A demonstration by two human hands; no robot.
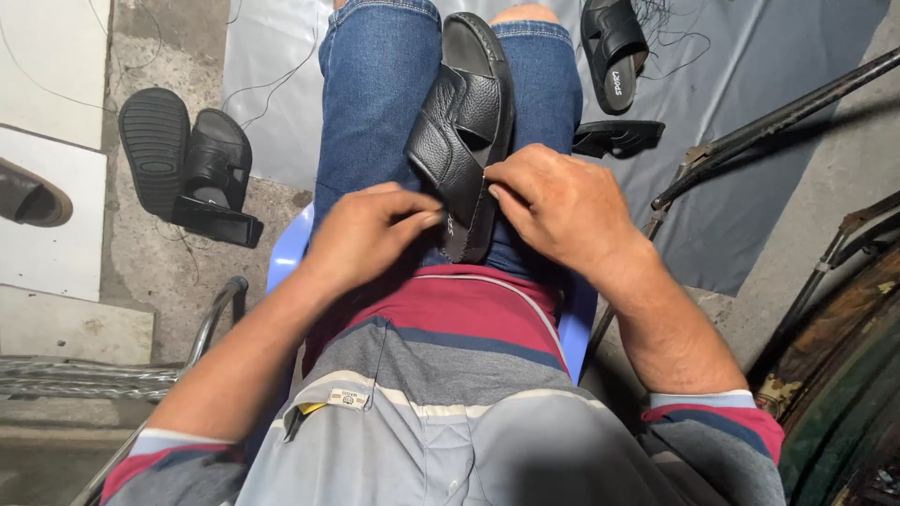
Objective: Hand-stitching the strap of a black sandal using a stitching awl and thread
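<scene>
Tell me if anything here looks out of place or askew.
Nothing looks damaged. The black sandal lies wedged between the knees, with the left hand and right hand pinching at its near edge. On the floor, one loose sandal lies sole up beside another sandal, and loose thread lies tangled on the grey sheet.

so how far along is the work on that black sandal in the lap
In hand: the black leather sandal lies on the lap, both hands at its near edge. The left hand pinches beside the sole and the right hand grips the strap edge. Whether its edge is finished cannot be told. Other sandals lie on the floor: a pair at left, one on the grey sheet; their state is unclear.
</scene>
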